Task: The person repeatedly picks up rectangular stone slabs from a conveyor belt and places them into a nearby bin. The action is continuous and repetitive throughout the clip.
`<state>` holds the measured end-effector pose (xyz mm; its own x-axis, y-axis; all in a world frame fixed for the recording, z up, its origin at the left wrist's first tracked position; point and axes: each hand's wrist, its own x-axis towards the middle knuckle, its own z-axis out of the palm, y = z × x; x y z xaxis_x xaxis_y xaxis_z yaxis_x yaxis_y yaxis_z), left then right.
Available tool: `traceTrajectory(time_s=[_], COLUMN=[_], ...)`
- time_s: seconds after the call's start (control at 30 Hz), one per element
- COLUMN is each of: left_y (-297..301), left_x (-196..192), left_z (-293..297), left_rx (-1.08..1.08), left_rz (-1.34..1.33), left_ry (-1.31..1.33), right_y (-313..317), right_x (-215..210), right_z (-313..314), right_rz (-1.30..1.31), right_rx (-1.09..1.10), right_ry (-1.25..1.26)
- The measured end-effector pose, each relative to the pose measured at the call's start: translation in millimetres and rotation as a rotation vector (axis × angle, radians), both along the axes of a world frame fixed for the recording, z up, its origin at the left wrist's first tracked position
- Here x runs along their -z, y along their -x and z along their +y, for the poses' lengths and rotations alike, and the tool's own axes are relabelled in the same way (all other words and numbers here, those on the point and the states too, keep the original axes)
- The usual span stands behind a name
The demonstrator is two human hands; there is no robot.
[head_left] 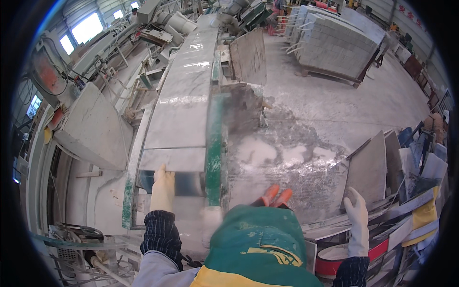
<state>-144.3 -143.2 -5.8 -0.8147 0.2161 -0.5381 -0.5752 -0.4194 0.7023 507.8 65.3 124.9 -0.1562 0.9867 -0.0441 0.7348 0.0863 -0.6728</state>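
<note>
My left hand (pixel 163 187), in a pale glove, is at the near edge of a white stone slab (pixel 179 159) on a roller conveyor. Its thumb side reaches onto the slab and the other fingers are mostly hidden; it appears to grip the edge. A thin dark seam divides this near piece from a longer wet, grey-veined slab (pixel 179 117) beyond it. Under the near edge shows the dark conveyor roller (pixel 189 183). Out to the right, my right hand (pixel 356 217), also gloved, is held up with fingers apart and nothing in it, above a red-sided tub (pixel 330 265).
A green-painted rail (pixel 216 148) runs along the conveyor's right side. Wet, muddy floor (pixel 282 158) lies beside it. Stone offcuts (pixel 370 165) lean at the right. Stacked pale blocks (pixel 337 45) stand on a pallet far right. A machine housing (pixel 93 126) stands left.
</note>
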Motion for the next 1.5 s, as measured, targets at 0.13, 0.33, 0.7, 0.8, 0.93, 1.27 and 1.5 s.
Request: traceTrajectory(time_s=[0.13, 0.33, 0.7, 0.8, 0.93, 1.27, 1.5], left_y=[19, 21, 32, 33, -3, -55, -10], left_x=[11, 10, -25, -22, -13, -31, -17], left_z=[3, 14, -24, -28, -19, 20, 62], left_rx=[0.056, 0.008, 0.479, 0.392, 0.16, -0.232, -0.153], left_rz=[-0.027, -0.011, 0.167, 0.093, 0.13, 1.364, 0.974], left_ry=[0.07, 0.113, 0.476, 0.235, 0.086, 1.229, 1.389], right_y=[-42, -66, -63, -67, -91, -278, -229], right_x=[7, 34, 48, 52, 59, 29, 37], right_z=[-27, -48, -51, -51, -45, -63, -115], right_rz=[-0.079, 0.1, 0.183, 0.182, 0.198, -0.707, -0.842], right_rx=[0.189, 0.262, 0.231, 0.225, 0.268, 0.787, 0.936], right_ry=[0.053, 0.093, 0.165, 0.178, 0.15, -0.385, -0.407])
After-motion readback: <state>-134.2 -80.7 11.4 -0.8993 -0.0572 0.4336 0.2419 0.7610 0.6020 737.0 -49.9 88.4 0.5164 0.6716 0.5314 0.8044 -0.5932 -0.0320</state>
